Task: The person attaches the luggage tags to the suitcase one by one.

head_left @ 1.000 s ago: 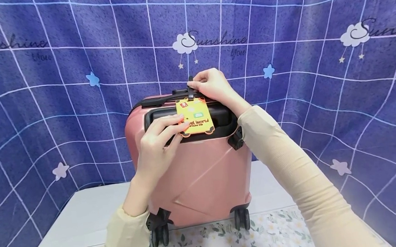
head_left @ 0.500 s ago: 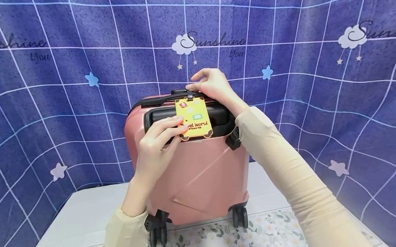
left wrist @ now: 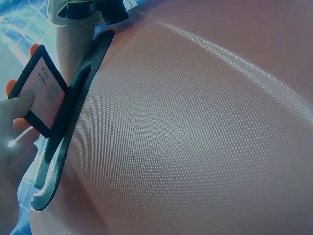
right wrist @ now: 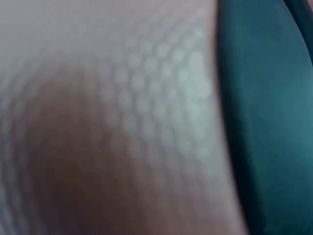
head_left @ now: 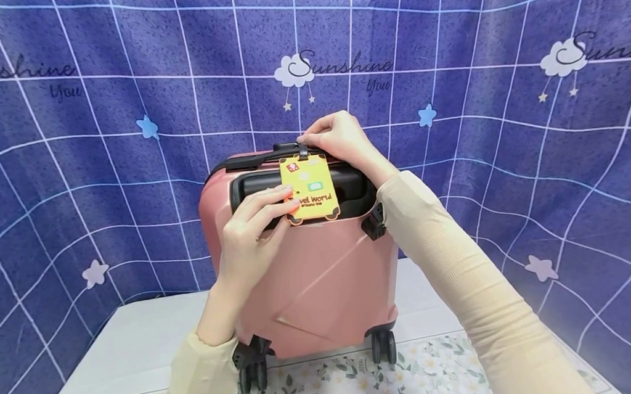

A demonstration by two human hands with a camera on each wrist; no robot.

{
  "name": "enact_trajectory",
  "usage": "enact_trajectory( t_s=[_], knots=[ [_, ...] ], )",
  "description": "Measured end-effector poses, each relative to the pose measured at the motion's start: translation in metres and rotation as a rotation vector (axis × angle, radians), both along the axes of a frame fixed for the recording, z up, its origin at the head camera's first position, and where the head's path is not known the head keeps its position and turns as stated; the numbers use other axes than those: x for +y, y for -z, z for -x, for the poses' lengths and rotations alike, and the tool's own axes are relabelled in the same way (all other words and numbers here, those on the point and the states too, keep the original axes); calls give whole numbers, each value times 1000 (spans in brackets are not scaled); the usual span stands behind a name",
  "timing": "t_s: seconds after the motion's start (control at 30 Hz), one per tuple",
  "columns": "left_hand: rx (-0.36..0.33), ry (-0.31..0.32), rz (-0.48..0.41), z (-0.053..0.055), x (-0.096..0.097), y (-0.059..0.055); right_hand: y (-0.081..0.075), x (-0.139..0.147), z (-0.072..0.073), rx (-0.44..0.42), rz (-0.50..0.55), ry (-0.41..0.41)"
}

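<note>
A yellow luggage tag (head_left: pixel 315 191) with "Travel World" lettering hangs by a short black strap (head_left: pixel 303 153) at the carry handle (head_left: pixel 251 160) of a pink suitcase (head_left: pixel 322 277). My left hand (head_left: pixel 251 233) pinches the tag's lower left edge, fingers on the printed face. In the left wrist view, the thumb of the left hand (left wrist: pixel 17 110) presses the tag's dark-framed back (left wrist: pixel 44 93). Up at the handle, my right hand (head_left: pixel 341 139) pinches the upper end of the strap; its fingertips partly hide it. The right wrist view shows only suitcase shell (right wrist: pixel 122 122) and black trim (right wrist: pixel 269 117).
The suitcase stands on black wheels (head_left: pixel 383 346) on a floral "FLOWER" mat (head_left: pixel 429 367), with a white surface (head_left: pixel 137 335) behind. A blue gridded curtain (head_left: pixel 117 83) encloses the back and sides. A black recessed handle (head_left: pixel 354 188) lies behind the tag.
The strap's end stood up above the handle in my right fingers; it has since dropped to the handle. My right fingers spread, then came together lower. The left hand keeps hold of the tag.
</note>
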State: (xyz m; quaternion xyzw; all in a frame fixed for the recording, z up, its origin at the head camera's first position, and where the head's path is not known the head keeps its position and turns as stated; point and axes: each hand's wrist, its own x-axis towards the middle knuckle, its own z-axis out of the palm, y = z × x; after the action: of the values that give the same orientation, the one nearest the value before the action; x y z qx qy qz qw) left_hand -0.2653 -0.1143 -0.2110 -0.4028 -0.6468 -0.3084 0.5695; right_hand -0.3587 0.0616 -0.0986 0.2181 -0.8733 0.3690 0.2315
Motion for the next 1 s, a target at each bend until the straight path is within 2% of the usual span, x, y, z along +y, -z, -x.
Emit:
enact_trajectory(
  t_s=[0.43,0.63,0.9,1.0],
  knots=[
    [-21,13,-21,-1,-2,1,0,-5,0,21,-46,27],
    [-43,19,-22,1,-5,2,0,-6,-1,66,-73,29],
    [-74,-30,67,0,-12,-2,-2,2,-5,140,-135,17],
    [-100,-61,67,-4,-16,-4,-1,6,-13,221,-118,22]
  ],
)
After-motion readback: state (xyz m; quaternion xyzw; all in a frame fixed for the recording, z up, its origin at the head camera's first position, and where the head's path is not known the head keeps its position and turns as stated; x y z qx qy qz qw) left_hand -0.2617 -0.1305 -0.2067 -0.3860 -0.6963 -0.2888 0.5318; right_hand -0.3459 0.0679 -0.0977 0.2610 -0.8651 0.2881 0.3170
